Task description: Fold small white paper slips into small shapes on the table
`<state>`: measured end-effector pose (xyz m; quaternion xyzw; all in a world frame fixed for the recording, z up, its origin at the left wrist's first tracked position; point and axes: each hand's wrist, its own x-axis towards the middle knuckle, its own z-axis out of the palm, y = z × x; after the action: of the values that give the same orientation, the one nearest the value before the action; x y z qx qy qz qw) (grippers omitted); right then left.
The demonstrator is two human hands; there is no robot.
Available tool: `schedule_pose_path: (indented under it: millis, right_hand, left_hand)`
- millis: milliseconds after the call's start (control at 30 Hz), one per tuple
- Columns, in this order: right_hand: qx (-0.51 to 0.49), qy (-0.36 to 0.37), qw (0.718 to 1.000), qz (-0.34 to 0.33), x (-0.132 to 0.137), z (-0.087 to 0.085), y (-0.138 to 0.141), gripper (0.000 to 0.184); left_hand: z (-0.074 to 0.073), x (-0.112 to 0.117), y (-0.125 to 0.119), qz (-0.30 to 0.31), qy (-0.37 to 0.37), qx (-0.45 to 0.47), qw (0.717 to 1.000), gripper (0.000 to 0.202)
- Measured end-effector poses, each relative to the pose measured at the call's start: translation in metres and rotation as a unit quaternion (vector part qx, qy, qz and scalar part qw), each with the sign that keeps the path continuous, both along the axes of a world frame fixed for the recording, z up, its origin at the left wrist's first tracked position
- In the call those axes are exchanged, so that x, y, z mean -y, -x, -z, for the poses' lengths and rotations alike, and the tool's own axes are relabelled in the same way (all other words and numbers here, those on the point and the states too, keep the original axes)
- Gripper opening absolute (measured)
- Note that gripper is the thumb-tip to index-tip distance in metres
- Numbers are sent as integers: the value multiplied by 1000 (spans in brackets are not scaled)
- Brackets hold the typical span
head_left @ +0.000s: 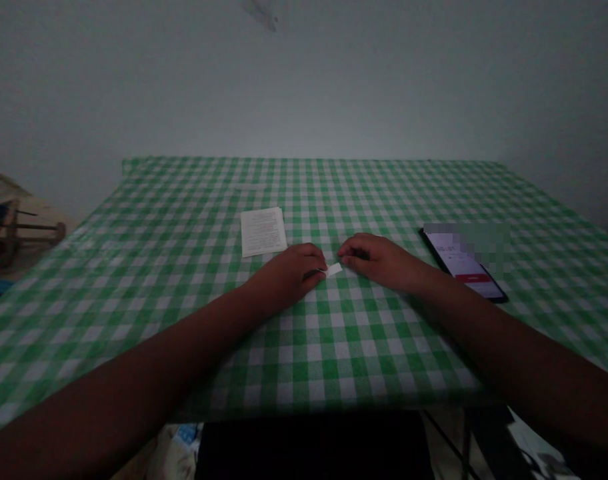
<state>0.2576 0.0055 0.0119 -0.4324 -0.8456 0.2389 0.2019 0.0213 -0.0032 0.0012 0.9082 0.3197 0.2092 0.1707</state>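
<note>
Near the middle of the table, my left hand [300,269] pinches a small white slip of paper [335,269] between thumb and fingers. Part of the slip is hidden in that grip, and its other end sticks out to the right. My right hand [377,259] is closed, with thumb and fingertips drawn together close to the slip's right end. Whether those fingertips touch it or hold anything is too small to tell. Beyond my left hand lies a small stack of printed paper sheets [263,231], its near right corner close to my knuckles.
A green and white checked cloth [304,373] covers the table. To the right, beside my right forearm, a phone [464,267] lies with its screen lit, partly blurred out. A plain wall [304,87] stands behind the table. Wooden furniture [34,230] shows at far left.
</note>
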Motion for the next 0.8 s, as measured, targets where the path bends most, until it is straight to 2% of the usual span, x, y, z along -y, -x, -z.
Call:
schedule_pose_path:
  millis: [133, 233, 400, 533, 800]
  right_hand:
    - [71, -104, 992, -30, 16, -9, 10, 26]
    - [138, -131, 978, -83, 34, -10, 20, 34]
    - [137, -133, 977, -96, 47, -2, 25, 44]
    - [130, -122, 979, -94, 42, -1, 21, 43]
    - [132, -124, 980, -79, 37, 2, 21, 44]
  left_hand:
    - [0, 3, -2, -37, -30, -20, 999, 17]
    - [0, 5, -2, -46, -36, -27, 998, 18]
    - [-2, 7, 2, -49, -13, -28, 998, 18]
    - [-3, 8, 7, -58, 0, -29, 998, 17]
    - [-2, 5, 10, -39, -2, -35, 999, 19]
